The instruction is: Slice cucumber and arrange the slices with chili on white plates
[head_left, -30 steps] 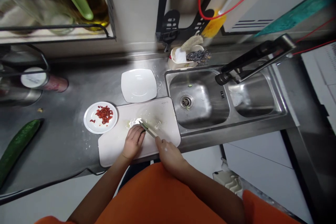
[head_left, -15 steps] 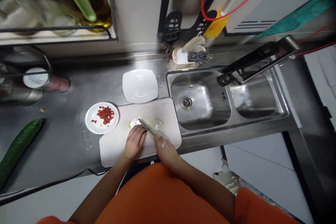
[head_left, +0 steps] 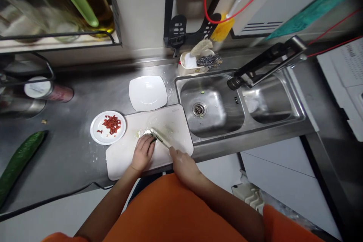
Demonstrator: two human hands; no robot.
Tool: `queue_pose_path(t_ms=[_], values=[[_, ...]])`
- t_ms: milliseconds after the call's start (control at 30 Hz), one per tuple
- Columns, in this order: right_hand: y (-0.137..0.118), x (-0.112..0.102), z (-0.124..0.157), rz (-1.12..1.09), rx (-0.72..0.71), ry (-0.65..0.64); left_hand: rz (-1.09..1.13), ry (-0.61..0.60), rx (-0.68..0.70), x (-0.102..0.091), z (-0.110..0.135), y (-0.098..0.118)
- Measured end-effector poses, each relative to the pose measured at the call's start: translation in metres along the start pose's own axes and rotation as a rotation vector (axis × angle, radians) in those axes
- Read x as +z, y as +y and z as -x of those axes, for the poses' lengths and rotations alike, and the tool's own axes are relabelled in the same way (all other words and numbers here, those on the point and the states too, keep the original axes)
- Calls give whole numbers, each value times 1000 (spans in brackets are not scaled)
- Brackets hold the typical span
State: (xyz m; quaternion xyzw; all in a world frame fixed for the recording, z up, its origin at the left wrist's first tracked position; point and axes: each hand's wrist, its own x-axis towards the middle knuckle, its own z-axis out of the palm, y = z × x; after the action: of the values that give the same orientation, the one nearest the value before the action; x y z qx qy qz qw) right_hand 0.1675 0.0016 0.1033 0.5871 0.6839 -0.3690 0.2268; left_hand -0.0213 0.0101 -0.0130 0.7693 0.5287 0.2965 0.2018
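Note:
My right hand [head_left: 183,164] is closed around the handle of a kitchen knife [head_left: 163,140], its blade pointing up and left across the white cutting board [head_left: 121,162]. Bent fingers of my left hand [head_left: 143,153] press on a small dark green piece of cucumber [head_left: 153,139], mostly hidden beneath the fingertips and beside the blade. Wet, pale green traces lie on the board around it. At the board's upper left corner a round white plate [head_left: 96,133] holds chopped red pieces [head_left: 112,124]. Behind the board sits a square white plate [head_left: 148,92] with nothing on it.
A whole cucumber [head_left: 21,160] lies on the steel counter at far left, near a jar with a white lid [head_left: 38,89]. To the right is a double sink [head_left: 212,128] with a faucet [head_left: 263,60]. A caddy with scrubbers [head_left: 191,69] stands behind it.
The view has shifted slightly. My right hand has drawn back a little to the right with the knife, and more dark green shows along the blade. My left hand stays on the piece.

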Motion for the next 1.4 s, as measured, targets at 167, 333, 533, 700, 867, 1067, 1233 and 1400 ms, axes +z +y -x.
queue_pose_path(t_ms=[167,333,533,700,867,1067,1233,1400], values=[[-3,-4,13,28,-13,-31,-35,11,22,1,1,-2],[-6,-10,16,25,4,-38,-37,16,32,1,1,-2],[-8,-14,16,17,15,-53,-25,16,27,0,0,0],[-6,-11,14,2,8,-53,-27,23,38,-1,-2,2],[-4,-11,11,-20,-7,-73,-37,33,44,-1,-3,3],[-5,-12,8,-12,-17,-74,-33,31,44,-1,-4,2],[-6,-13,8,-7,-33,-52,-34,34,52,-1,-4,1],[-8,-17,7,-16,-7,-59,-22,25,37,-1,-3,1]])
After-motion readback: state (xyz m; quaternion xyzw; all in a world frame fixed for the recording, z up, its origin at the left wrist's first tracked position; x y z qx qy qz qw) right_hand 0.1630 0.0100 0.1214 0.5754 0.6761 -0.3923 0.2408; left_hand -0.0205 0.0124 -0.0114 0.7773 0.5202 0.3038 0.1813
